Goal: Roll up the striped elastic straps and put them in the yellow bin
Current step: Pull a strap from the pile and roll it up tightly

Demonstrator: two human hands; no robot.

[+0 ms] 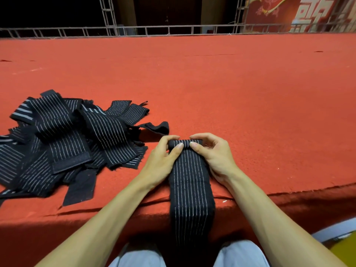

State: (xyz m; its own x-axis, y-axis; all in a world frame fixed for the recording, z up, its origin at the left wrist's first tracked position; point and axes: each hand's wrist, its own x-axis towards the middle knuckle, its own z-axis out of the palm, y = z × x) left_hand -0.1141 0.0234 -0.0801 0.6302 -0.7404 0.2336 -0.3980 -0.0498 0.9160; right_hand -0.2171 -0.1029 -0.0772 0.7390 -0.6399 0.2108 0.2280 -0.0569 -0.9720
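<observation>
A black elastic strap with thin white stripes (pixel 190 185) lies lengthwise in front of me and hangs over the near edge of the red carpeted platform (pixel 231 93). Its far end is rolled into a small tight roll (pixel 185 143). My left hand (pixel 163 157) grips the roll's left side, thumb on top. My right hand (pixel 212 153) grips the right side the same way. A loose heap of several more striped straps (pixel 63 139) lies to the left. A yellow corner of the bin (pixel 344 251) shows at the bottom right.
The platform's near edge (pixel 289 191) runs just below my hands. A metal truss railing (pixel 173 29) borders the far side, with a red banner (pixel 289 12) behind it. My knees in pale trousers (pixel 138 257) are below the hanging strap.
</observation>
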